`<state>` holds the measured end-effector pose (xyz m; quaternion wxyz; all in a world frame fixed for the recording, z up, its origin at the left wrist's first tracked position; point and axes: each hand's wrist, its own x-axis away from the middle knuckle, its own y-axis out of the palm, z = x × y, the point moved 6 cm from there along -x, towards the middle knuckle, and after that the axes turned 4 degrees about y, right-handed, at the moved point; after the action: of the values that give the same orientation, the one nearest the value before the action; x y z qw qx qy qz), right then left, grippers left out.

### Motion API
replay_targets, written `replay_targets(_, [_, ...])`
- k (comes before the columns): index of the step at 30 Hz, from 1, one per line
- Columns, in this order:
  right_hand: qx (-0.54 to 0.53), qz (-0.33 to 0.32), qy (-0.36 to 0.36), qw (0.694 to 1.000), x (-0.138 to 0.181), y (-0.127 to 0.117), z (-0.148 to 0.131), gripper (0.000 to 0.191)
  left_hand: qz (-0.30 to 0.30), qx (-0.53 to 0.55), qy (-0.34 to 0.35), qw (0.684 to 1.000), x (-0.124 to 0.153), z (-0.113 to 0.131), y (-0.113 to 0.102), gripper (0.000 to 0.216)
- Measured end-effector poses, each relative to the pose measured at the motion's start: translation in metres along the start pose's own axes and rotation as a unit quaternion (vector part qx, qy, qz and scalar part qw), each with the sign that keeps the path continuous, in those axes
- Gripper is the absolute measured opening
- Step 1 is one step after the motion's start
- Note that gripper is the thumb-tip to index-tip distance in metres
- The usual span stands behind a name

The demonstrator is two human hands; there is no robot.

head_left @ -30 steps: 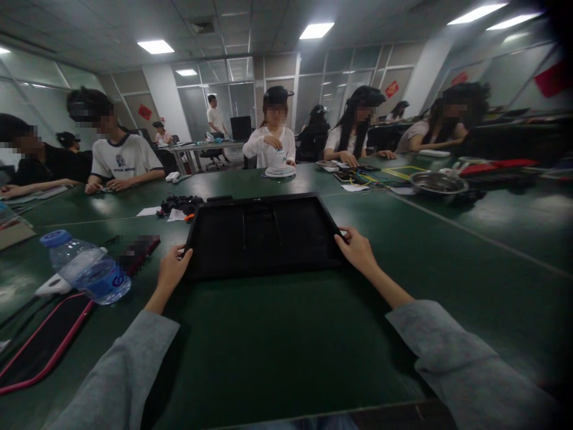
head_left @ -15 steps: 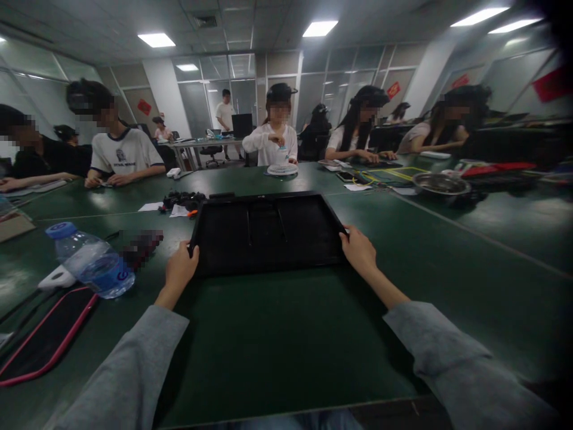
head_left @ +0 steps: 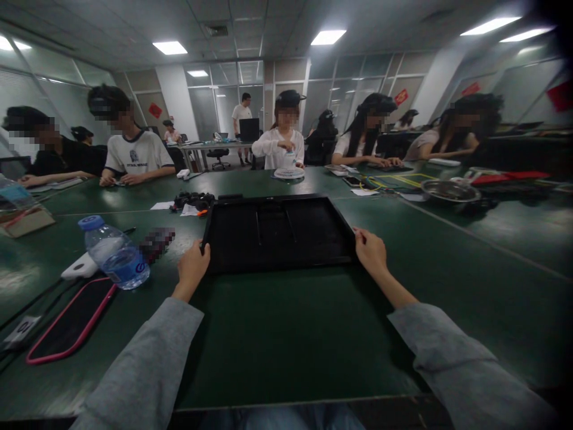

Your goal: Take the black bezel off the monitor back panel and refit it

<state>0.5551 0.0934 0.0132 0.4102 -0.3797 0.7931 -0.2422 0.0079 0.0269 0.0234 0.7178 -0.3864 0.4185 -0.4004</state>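
Observation:
On the green table in front of me is a black rectangular tray-like panel (head_left: 280, 233) with a raised rim and a U-shaped outline in its middle. I cannot tell exactly what kind of thing it is. My left hand (head_left: 192, 269) is closed on its left edge, the thumb on top and the other fingers partly hidden. At the opposite edge, my right hand (head_left: 372, 251) grips the right side near the front corner. The panel's underside is hidden.
To my left stand a tilted water bottle (head_left: 117, 255), a pink-edged phone (head_left: 74, 319), and a white power strip (head_left: 80, 267) with cables. Beyond the panel lie black parts (head_left: 192, 200). A metal bowl (head_left: 450, 190) is at the right. Several people sit around the table (head_left: 295, 334).
The whole view has shifted, so things appear slightly farther right and mostly lower in the background. Both hands keep their hold on the panel, which shows little movement of its own.

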Motion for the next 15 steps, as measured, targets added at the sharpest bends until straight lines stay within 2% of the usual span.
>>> replay_targets(2, [0.005,0.052,-0.022,0.998,-0.001,-0.003,-0.001,0.054,0.039,-0.012,0.018,0.999,0.001,0.003,-0.004,0.051])
replay_targets(4, [0.011,0.095,-0.041,0.995,0.001,-0.009,-0.007,0.055,0.104,-0.012,0.043,0.994,0.003,0.009,-0.013,0.055])
replay_targets(6, [0.016,0.118,-0.072,0.99,0.005,-0.016,-0.019,0.057,0.166,-0.006,0.082,0.983,0.008,0.018,-0.022,0.06])
replay_targets(8, [0.019,0.121,-0.115,0.986,0.011,-0.022,-0.035,0.062,0.192,-0.004,0.148,0.97,0.014,0.032,-0.025,0.063])
replay_targets(10, [0.015,0.107,-0.162,0.981,0.018,-0.024,-0.051,0.07,0.18,-0.013,0.214,0.96,0.019,0.046,-0.022,0.065])
replay_targets(12, [0.011,0.077,-0.2,0.977,0.025,-0.02,-0.065,0.077,0.131,-0.032,0.266,0.954,0.023,0.056,-0.013,0.064])
replay_targets(15, [0.036,-0.044,-0.242,0.968,0.033,0.001,-0.075,0.073,0.042,-0.071,0.296,0.952,0.024,0.061,0.006,0.059])
